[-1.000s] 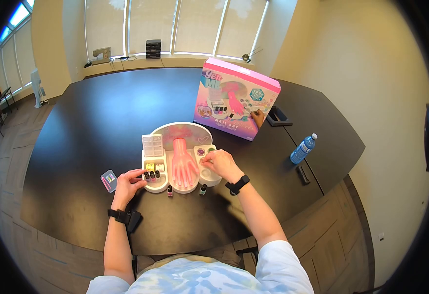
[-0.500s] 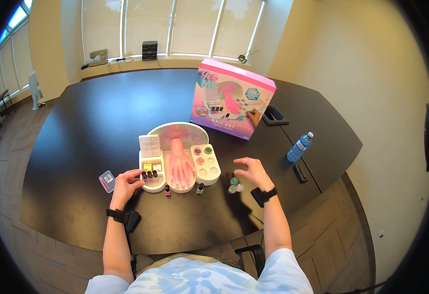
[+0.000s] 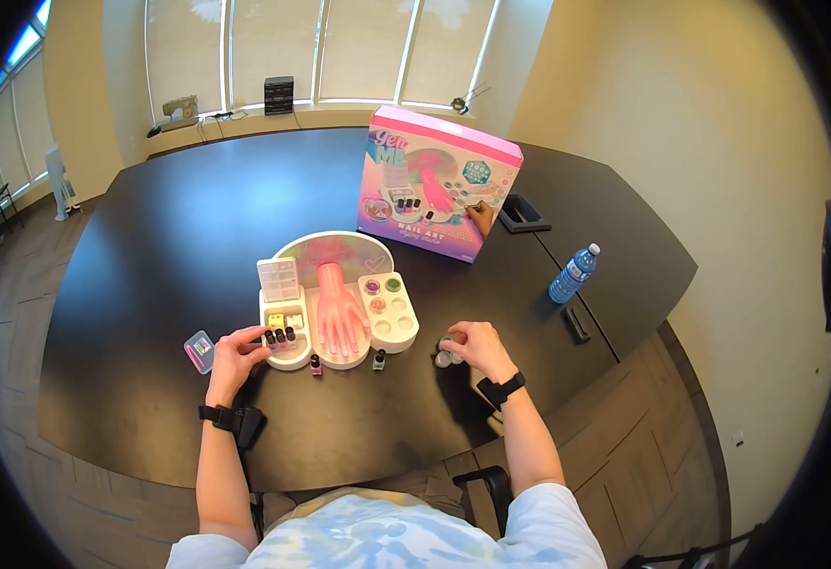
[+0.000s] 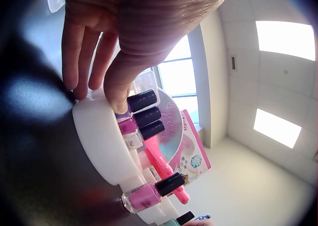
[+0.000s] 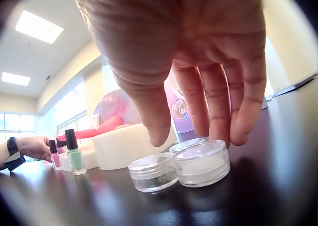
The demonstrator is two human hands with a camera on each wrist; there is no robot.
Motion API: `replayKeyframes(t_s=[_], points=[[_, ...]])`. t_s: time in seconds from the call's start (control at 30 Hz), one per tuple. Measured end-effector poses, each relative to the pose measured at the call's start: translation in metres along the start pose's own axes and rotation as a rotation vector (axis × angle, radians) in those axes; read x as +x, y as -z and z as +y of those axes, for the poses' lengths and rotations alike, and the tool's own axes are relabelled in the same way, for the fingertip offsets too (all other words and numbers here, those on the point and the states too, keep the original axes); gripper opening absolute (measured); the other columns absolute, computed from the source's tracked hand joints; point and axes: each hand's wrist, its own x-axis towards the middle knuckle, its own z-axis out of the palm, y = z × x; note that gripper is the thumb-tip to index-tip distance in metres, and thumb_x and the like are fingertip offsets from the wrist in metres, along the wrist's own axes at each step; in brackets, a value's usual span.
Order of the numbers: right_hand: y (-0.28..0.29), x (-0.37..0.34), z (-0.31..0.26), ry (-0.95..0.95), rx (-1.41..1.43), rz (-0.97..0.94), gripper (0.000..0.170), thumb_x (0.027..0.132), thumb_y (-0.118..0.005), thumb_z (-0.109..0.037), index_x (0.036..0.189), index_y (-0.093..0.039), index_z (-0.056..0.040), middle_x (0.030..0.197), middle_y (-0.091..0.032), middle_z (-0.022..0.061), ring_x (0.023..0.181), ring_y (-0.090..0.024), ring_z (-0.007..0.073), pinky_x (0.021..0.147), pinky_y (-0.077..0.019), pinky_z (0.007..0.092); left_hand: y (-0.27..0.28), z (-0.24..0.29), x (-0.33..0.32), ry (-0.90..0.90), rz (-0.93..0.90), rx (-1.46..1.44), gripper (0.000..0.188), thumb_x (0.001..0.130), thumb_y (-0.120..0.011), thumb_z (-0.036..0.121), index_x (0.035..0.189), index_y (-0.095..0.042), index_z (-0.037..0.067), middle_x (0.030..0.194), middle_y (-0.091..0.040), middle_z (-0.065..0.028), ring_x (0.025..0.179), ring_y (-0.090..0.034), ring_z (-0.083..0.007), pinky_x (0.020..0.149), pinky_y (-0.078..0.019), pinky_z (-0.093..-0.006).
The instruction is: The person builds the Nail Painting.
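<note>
A white nail art station (image 3: 408, 334) with a pink plastic hand (image 3: 337, 308) stands on the table. My left hand (image 3: 233, 362) holds its left tray by the edge, thumb inside and fingers outside. Right by that thumb are three polish bottles (image 4: 145, 115) with black caps. My right hand (image 3: 482, 347) reaches down over a cluster of small clear pots, its thumb and fingers spread apart around them. One pot (image 5: 202, 166) has pale contents, another (image 5: 153, 174) dark ones, and a third is partly hidden behind. Three filled pots sit in the station's right tray.
A pink polish bottle (image 3: 316, 366) and a green one (image 3: 378, 360) stand in front of the station. A small clear case (image 3: 199, 352) lies at left. Behind are the product box (image 3: 439, 185) and, to the right, a blue water bottle (image 3: 574, 275).
My right hand has left the station's right tray, where a pinkish pot now shows, and moved right and down to the loose pots. The left hand stays at the left tray.
</note>
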Motion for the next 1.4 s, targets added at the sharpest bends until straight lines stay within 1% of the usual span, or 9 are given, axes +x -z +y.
replayKeyframes(t_s=[0.07,0.3,0.67,0.83,0.93,1.0,1.07,1.2,1.4], points=[[-0.003,0.002,-0.004,-0.053,-0.045,-0.045,0.04,0.079,-0.083,-0.031,0.105,-0.075,-0.0009,0.077,-0.074,0.0117,0.073,-0.073,0.0254,0.073,-0.0576,0.0364,0.0,0.003,-0.001,0.012,0.0,-0.004,0.044,0.079,-0.077,-0.005,0.123,-0.071,0.001,0.122,-0.071,-0.0112,0.095,-0.073,-0.0192,0.082,-0.0611,-0.0307],[-0.009,0.003,-0.006,-0.06,-0.14,-0.028,0.038,0.077,-0.084,-0.031,0.097,-0.071,-0.0009,0.075,-0.073,0.0109,0.073,-0.072,0.0272,0.072,-0.0575,0.038,0.0,-0.002,0.0,0.023,0.006,0.006,0.045,0.079,-0.077,-0.005,0.123,-0.071,0.001,0.122,-0.071,-0.0109,0.093,-0.073,-0.0187,0.082,-0.061,-0.0301],[0.001,0.028,-0.007,-0.022,-0.1,0.025,0.03,0.07,-0.079,-0.017,0.093,-0.071,-0.0007,0.081,-0.073,0.0147,0.078,-0.072,0.0307,0.075,-0.0579,0.0404,0.0,0.008,-0.002,0.003,0.005,0.037,0.045,0.079,-0.077,-0.005,0.123,-0.072,0.002,0.122,-0.071,-0.0111,0.092,-0.073,-0.0184,0.082,-0.0612,-0.0303],[0.001,0.052,-0.022,0.161,0.047,0.132,0.037,0.07,-0.078,-0.015,0.104,-0.075,-0.0013,0.079,-0.07,0.0106,0.073,-0.068,0.0221,0.072,-0.0563,0.0336,0.0,0.001,-0.001,-0.02,0.008,0.03,0.043,0.08,-0.077,-0.005,0.122,-0.072,0.002,0.122,-0.071,-0.0108,0.092,-0.073,-0.0176,0.082,-0.0606,-0.0297],[-0.01,0.069,-0.034,0.216,0.152,0.129,0.035,0.072,-0.078,-0.014,0.103,-0.075,0.0001,0.081,-0.07,0.0103,0.073,-0.068,0.0199,0.071,-0.056,0.0322,0.001,0.002,0.0,-0.025,-0.002,0.067,0.044,0.08,-0.077,-0.004,0.123,-0.071,0.001,0.123,-0.071,-0.0119,0.092,-0.073,-0.0176,0.083,-0.0603,-0.0296],[-0.017,0.076,-0.044,0.236,0.159,0.12,0.033,0.073,-0.079,-0.013,0.102,-0.075,0.0011,0.083,-0.069,0.01,0.073,-0.067,0.0186,0.07,-0.0555,0.0313,0.002,-0.002,0.001,0.053,-0.037,0.001,0.057,0.079,-0.077,-0.006,0.133,-0.065,0.002,0.125,-0.07,-0.0134,0.095,-0.074,-0.0191,0.084,-0.0605,-0.0308],[-0.023,0.081,-0.05,0.258,0.207,0.098,0.03,0.072,-0.079,-0.014,0.099,-0.075,-0.0004,0.08,-0.066,0.0116,0.074,-0.066,0.0262,0.071,-0.0547,0.0378,0.0,0.016,-0.004,0.064,-0.027,-0.049,0.064,0.078,-0.078,-0.006,0.139,-0.06,0.002,0.128,-0.068,-0.0153,0.098,-0.074,-0.0209,0.084,-0.0606,-0.032],[-0.032,0.09,-0.052,0.279,0.176,0.072,0.03,0.073,-0.079,-0.014,0.099,-0.076,-0.0004,0.08,-0.066,0.0117,0.077,-0.066,0.0265,0.071,-0.0538,0.0384,-0.001,0.013,-0.004,0.089,0.03,-0.056,0.081,0.075,-0.079,-0.004,0.149,-0.046,-0.001,0.138,-0.062,-0.0201,0.109,-0.071,-0.0266,0.088,-0.0603,-0.0353],[-0.033,0.094,-0.053,0.274,0.153,0.015,0.03,0.073,-0.079,-0.014,0.099,-0.076,0.0002,0.082,-0.066,0.0125,0.079,-0.066,0.029,0.073,-0.0538,0.0394,-0.001,0.008,-0.003,0.093,-0.006,-0.07,0.082,0.074,-0.08,-0.003,0.149,-0.045,-0.005,0.142,-0.059,-0.0218,0.119,-0.066,-0.0286,0.097,-0.0565,-0.0374]])
